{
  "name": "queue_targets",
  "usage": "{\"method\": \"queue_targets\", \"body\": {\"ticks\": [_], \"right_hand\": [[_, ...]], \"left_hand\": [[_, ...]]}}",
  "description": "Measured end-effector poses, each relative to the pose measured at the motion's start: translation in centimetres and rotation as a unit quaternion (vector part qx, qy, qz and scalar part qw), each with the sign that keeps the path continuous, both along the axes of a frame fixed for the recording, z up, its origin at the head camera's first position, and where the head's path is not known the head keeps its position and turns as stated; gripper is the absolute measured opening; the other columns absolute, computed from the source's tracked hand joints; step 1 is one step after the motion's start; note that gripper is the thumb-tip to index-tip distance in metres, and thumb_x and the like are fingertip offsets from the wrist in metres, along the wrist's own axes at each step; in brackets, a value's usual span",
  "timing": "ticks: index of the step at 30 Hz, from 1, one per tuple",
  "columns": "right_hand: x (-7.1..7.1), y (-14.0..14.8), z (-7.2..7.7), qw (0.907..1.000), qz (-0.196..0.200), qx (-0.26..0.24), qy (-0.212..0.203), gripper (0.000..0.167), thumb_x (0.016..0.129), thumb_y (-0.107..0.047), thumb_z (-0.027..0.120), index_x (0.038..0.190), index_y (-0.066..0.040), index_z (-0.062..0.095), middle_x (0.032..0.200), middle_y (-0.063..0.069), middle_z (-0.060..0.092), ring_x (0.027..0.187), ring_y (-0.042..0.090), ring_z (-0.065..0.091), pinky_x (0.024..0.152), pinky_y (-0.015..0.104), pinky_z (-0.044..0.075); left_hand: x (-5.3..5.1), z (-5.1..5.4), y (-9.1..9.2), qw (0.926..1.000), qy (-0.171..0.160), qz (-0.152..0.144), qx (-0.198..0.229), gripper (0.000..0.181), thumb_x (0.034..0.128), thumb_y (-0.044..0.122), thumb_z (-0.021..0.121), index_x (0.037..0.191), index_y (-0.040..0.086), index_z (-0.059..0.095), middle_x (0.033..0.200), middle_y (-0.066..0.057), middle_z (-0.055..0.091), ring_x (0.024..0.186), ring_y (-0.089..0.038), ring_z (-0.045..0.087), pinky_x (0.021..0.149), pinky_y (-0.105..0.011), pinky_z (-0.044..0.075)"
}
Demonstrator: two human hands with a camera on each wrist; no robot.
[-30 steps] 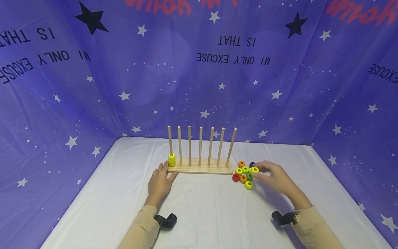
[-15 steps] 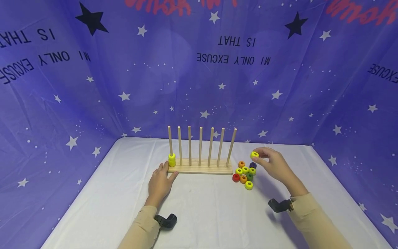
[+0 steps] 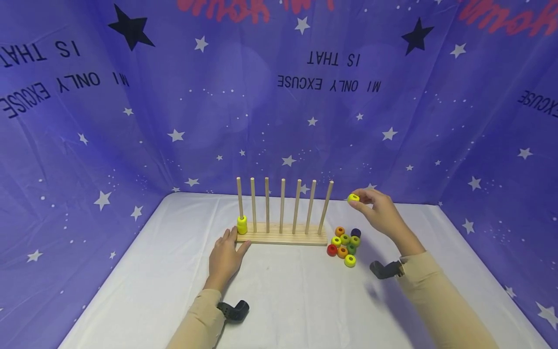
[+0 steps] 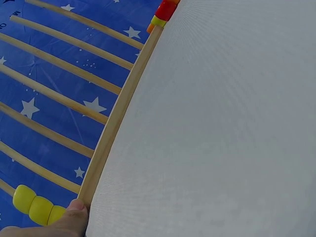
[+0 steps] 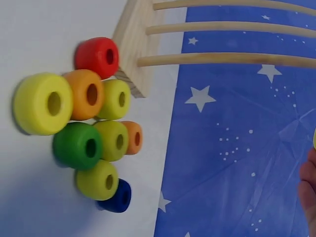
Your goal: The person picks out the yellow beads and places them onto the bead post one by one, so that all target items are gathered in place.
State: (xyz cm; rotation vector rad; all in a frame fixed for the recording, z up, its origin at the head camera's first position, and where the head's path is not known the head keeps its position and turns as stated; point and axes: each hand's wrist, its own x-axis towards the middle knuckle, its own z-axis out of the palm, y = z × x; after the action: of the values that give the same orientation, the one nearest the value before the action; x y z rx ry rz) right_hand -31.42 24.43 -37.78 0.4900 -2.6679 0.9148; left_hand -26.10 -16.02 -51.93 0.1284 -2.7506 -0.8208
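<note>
My right hand (image 3: 378,213) is raised behind the loose beads, pinching a yellow bead (image 3: 353,198) between thumb and fingers. In the right wrist view only fingertips (image 5: 309,182) and a sliver of that bead show at the right edge. Seven upright pegs stand on a wooden base (image 3: 283,236). Yellow beads (image 4: 40,210) are stacked on the leftmost peg. My left hand (image 3: 224,257) rests against the base's left end, fingers extended along its side and the thumb touching the front edge.
To the right of the base lie several loose beads: a red bead (image 5: 97,58), a green bead (image 5: 79,146), a dark blue bead (image 5: 118,197), plus orange and yellow ones. A white cloth (image 3: 283,295) covers the table. Purple star-printed fabric (image 3: 244,106) hangs behind and on both sides.
My right hand has lifted the yellow bead out of the loose group and carried it up and away, slightly to the left. My left hand has stayed at the base.
</note>
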Motion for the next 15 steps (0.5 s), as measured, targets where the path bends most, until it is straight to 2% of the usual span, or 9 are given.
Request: {"method": "queue_targets", "body": {"ticks": [5,12,15], "right_hand": [[-0.6,-0.4,0.8,1.0,-0.002,-0.003,0.008,0.036,0.097,-0.038,0.063,0.119,-0.009,0.066,0.11,0.012,0.069,0.108,0.034,0.067,0.087,0.053,0.058],[-1.1,-1.3,2.1,0.9991,-0.004,-0.002,0.042,0.035,0.097,-0.036,0.063,0.117,-0.007,0.067,0.101,0.009,0.07,0.094,0.027,0.067,0.077,0.044,0.057],[-1.4,-1.8,2.7,0.9988,-0.01,-0.001,0.048,0.036,0.097,-0.035,0.064,0.118,-0.006,0.067,0.104,0.011,0.07,0.095,0.027,0.066,0.077,0.043,0.056]], "left_hand": [[0.0,0.1,0.0,1.0,-0.001,-0.001,-0.002,0.073,0.0941,0.05,0.063,0.148,0.004,0.044,0.15,-0.025,0.045,0.134,-0.051,0.046,0.108,-0.063,0.041],[0.1,0.1,0.0,1.0,-0.002,-0.004,-0.001,0.073,0.0944,0.049,0.063,0.148,0.003,0.044,0.151,-0.026,0.044,0.134,-0.051,0.046,0.108,-0.063,0.04],[0.1,0.1,0.0,1.0,-0.002,-0.004,-0.001,0.073,0.0944,0.05,0.063,0.148,0.003,0.044,0.151,-0.026,0.044,0.134,-0.051,0.046,0.108,-0.063,0.04]]}}
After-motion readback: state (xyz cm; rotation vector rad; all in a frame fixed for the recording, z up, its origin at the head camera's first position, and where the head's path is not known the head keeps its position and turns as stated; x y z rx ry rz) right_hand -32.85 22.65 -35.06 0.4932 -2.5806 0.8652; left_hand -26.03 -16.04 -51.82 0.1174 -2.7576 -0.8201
